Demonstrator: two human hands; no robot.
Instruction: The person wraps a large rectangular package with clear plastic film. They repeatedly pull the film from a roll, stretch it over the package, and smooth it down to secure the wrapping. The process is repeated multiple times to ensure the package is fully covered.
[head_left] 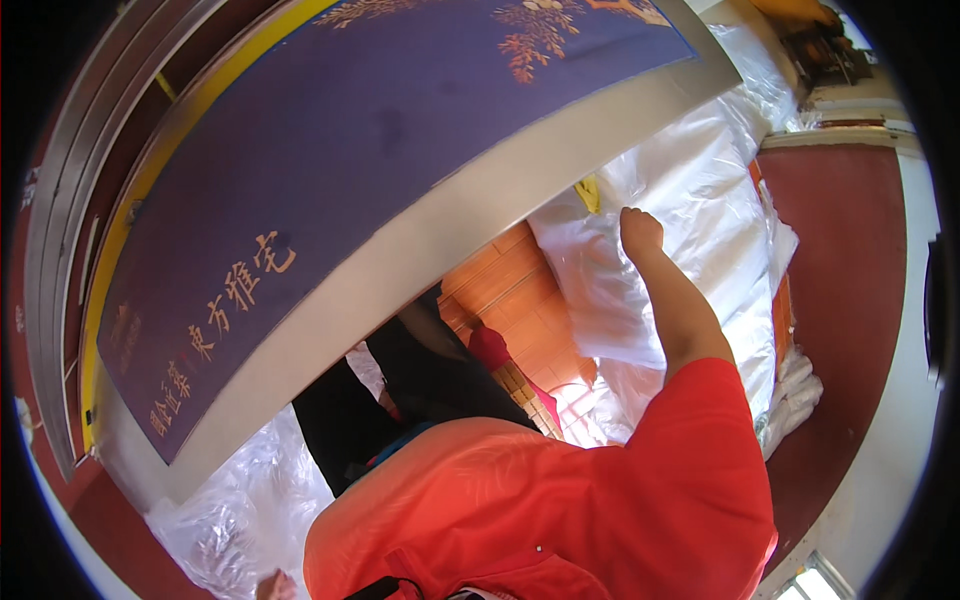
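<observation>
Clear plastic sheeting (690,200) is lying bunched beside the purple panel (330,180). Right hand (640,232) is closing into a fist on it, apparently mid-pull; next move calls for steady tension. Left hand (275,585) barely showing; its state cannot be told.

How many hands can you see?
2. The right hand is stretched out, pressing on the clear plastic sheet by the big purple panel. The left hand just peeks in at the bottom edge near more plastic. Nobody else's hands show.
</observation>
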